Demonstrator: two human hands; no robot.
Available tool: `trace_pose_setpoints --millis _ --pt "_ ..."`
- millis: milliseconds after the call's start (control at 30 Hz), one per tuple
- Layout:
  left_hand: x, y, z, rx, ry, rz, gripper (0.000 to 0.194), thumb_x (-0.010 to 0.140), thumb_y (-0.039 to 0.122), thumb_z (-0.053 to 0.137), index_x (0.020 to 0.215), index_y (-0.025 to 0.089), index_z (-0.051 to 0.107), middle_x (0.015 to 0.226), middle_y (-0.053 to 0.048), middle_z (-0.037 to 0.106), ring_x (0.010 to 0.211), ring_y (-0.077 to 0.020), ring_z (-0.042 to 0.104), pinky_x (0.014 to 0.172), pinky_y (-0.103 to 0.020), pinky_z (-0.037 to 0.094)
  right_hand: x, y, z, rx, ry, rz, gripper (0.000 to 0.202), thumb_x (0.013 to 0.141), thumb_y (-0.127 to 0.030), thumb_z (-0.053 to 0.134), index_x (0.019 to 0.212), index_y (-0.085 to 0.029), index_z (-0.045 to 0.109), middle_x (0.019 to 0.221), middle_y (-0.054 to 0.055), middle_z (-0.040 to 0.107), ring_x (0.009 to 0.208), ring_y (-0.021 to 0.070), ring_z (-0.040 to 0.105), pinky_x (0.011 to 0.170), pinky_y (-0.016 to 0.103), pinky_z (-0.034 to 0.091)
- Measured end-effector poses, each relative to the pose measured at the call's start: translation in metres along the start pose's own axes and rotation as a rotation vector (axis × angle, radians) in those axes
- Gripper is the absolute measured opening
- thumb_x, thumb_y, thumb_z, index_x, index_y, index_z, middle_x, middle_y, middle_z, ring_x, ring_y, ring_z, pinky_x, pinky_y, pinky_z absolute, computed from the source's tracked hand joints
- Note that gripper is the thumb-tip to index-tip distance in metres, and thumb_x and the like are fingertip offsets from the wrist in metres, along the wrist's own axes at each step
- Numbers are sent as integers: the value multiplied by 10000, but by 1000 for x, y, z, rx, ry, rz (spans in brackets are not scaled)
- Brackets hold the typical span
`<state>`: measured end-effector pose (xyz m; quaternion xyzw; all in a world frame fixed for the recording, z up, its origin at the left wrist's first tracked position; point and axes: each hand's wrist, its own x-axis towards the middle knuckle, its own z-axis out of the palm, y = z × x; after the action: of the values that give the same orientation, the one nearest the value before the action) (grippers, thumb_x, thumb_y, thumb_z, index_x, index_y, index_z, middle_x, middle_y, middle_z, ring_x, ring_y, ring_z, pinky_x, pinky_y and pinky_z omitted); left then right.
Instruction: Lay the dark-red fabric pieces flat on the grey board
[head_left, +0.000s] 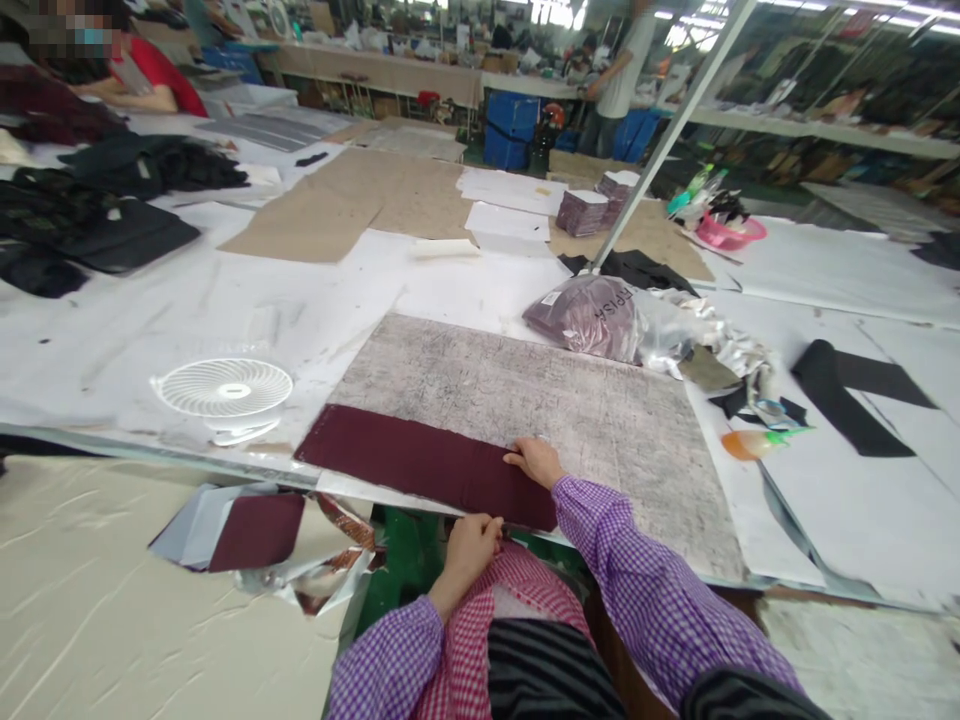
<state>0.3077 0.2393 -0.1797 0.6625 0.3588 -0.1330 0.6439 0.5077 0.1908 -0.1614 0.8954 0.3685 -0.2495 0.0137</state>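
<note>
Two bare hands work at the near edge of a white-covered surface [360, 275], with a strip of maroon cloth [420, 455] between them and to their left. The cloth lies flat on a mottled grey board [600, 420], along its near edge, its left end reaching the board's left corner. The right hand [538, 462] rests at the far edge of the cloth, close to its right end, fingers bent and fingertips touching it; whether they grip anything cannot be told. The left hand [472, 545] is at the near edge of the surface, in front of a red checked apron [469, 625], thumb and fingers drawn together; whether cloth is pinched between them cannot be told.

Left of the board sits a white round fan [234, 388]. Beyond the board's far edge lies a clear bag [592, 315] of dark items, its plastic bunched toward the right. Right of the board, an orange bottle [745, 445] with a green nozzle lies on its side, and black cloth pieces [847, 395] lie farther right. A pink basin [731, 232] stands farther back, holding dark items. Dark garments [112, 215] are heaped at the far left, near a person in red [154, 75].
</note>
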Motion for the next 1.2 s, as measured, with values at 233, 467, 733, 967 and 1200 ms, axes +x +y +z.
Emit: trace_pose_setpoints --millis 233,467,733,967,1200 --pt "-18 8 11 405 -120 411 209 842 332 586 718 169 620 792 -15 665 803 -155 616 834 -389 487 1 1 2 4 -7 9 296 901 -411 536 1022 -150 607 1027 61 631 942 196 603 834 408 494" --pt "2 22 -17 627 140 600 330 881 127 475 1206 151 528 1317 -109 509 1274 -258 396 1052 -512 307 1 -2 1 -8 13 36 299 902 -414 534 1022 -151 608 1034 62 633 940 195 606 841 408 490" --pt "25 16 -26 831 139 658 337 855 121 524 1187 171 560 1344 -91 505 1284 -268 389 1048 -518 308 -10 -14 14 -31 236 126 292 896 -389 545 1054 -148 588 1048 66 615 976 213 583 884 441 456" --pt "25 16 -26 887 169 654 365 839 67 505 1178 182 575 1327 -81 524 1266 -255 409 1034 -495 333 -22 -31 31 -25 454 -66 366 924 -295 491 1267 -167 491 1349 108 481 1234 249 428 1038 451 311" --pt "25 13 -28 849 147 645 517 791 -9 392 1242 179 561 1365 -97 512 1302 -260 363 1084 -458 266 -37 -10 66 -86 462 -234 532 956 -417 361 1433 -190 303 1519 51 269 1407 202 183 1149 427 128"
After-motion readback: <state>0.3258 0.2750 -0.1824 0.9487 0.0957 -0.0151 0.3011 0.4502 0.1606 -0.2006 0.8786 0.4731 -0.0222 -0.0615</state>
